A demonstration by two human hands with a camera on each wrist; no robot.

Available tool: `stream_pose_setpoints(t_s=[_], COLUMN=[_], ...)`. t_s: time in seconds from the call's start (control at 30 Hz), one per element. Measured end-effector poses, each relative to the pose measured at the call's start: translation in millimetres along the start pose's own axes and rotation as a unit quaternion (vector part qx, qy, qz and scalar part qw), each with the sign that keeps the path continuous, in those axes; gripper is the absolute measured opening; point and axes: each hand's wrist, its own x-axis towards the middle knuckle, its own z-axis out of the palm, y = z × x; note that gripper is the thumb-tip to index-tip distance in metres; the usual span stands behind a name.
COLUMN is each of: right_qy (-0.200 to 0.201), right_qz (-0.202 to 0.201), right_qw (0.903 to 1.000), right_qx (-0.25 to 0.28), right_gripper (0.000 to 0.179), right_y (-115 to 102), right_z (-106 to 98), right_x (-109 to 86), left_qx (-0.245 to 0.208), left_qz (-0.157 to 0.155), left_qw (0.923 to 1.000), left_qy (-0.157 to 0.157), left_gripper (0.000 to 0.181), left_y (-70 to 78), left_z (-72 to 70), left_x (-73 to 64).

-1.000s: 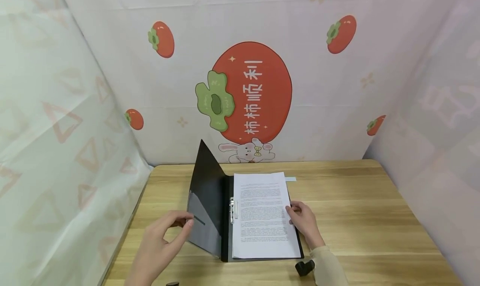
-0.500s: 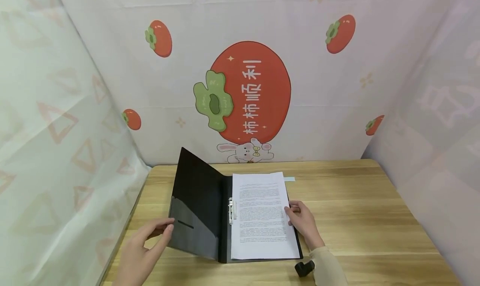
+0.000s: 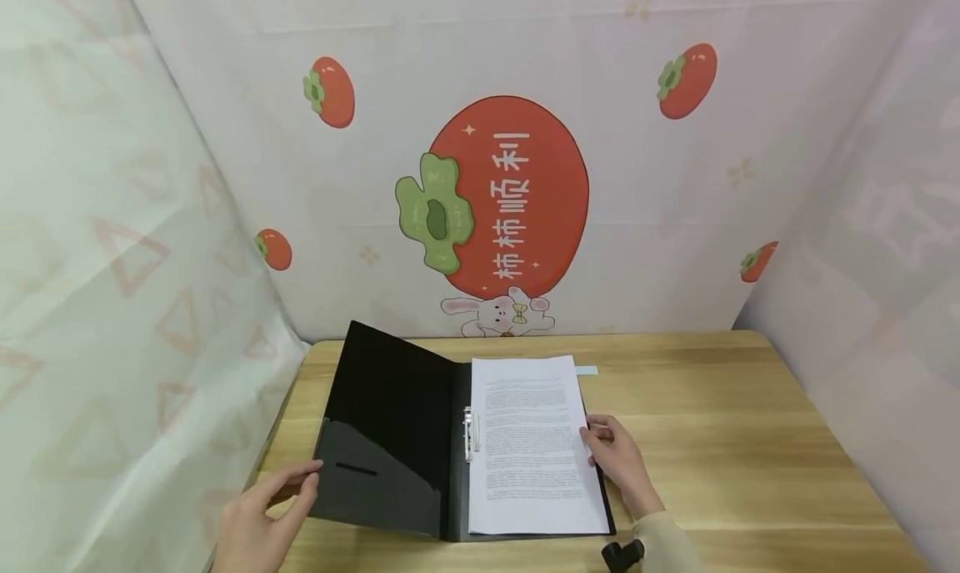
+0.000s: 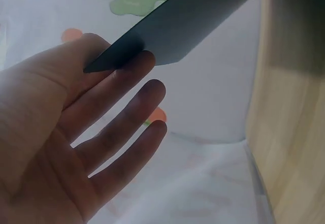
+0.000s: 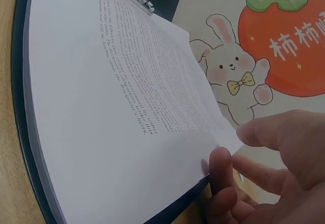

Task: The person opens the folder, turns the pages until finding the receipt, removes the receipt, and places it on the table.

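A black clip folder [image 3: 457,473] lies open on the wooden table, its front cover [image 3: 390,398] slanting up to the left. My left hand [image 3: 262,515] pinches the cover's outer edge between thumb and index finger; in the left wrist view the other fingers [image 4: 134,148] are spread below it. Printed white sheets [image 3: 528,448] lie on the right side beside a metal clip [image 3: 471,434]. At their right edge my right hand [image 3: 618,464] pinches the paper, thumb on top and fingers curled at the margin. A clear pocket [image 3: 375,494] spans the cover's lower part.
A light blue tab [image 3: 587,370] sticks out past the sheets' upper right. A small black device [image 3: 622,555] sits by the right sleeve [image 3: 663,544]. Printed cloth [image 3: 637,248] hangs behind and on both sides of the wooden table [image 3: 750,448].
My left hand has moved left and down, swinging the folder's cover from nearly upright to a lower slant. My right hand has stayed at the sheets' edge. The head view has shifted slightly.
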Motion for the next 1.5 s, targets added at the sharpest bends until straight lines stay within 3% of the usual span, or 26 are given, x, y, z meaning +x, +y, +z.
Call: stream_pose_setpoints(t_s=[0.17, 0.4, 0.7, 0.87, 1.03, 1.2, 1.37, 1.5], right_qy=[0.000, -0.004, -0.001, -0.001, -0.002, 0.003, 0.005, 0.008], right_qz=[0.008, 0.015, -0.006, -0.006, 0.012, 0.016, 0.020, 0.022], right_qw=[0.9999, 0.9998, 0.9997, 0.9994, 0.9993, 0.9994, 0.9997, 0.9997], right_qx=[0.009, 0.016, 0.025, 0.033, 0.036, 0.030, 0.015, 0.006], right_gripper=[0.046, 0.047, 0.040, 0.042, 0.042, 0.038, 0.036, 0.037], right_y=[0.8, 0.8, -1.0, -0.5, -1.0, -1.2, -0.7, -0.5], right_z=[-2.1, -3.7, 0.1, -1.3, -1.5, 2.5, 5.0, 3.5], right_x=[4.0, 3.3, 4.1, 3.6, 2.2, 3.9, 4.3, 2.7], left_qx=[-0.008, 0.005, 0.045, 0.056, 0.075, 0.065, 0.075, 0.077], left_qz=[-0.031, -0.107, -0.062, -0.064, -0.059, -0.068, -0.095, -0.091], left_qw=[0.9995, 0.9933, 0.9956, 0.9922, 0.9898, 0.9885, 0.9777, 0.9734], left_qy=[-0.005, -0.043, -0.053, -0.092, -0.106, -0.119, -0.172, -0.196], left_gripper=[0.018, 0.016, 0.015, 0.025, 0.038, 0.044, 0.055, 0.069], left_y=[-14.7, -38.4, -76.6, -91.8, -98.6, -102.7, -104.9, -104.6], left_z=[1.8, 6.2, 20.5, 31.9, 42.8, 49.2, 56.7, 65.1], left_x=[-4.1, -9.5, -13.6, -15.2, -20.7, -25.7, -24.1, -23.6])
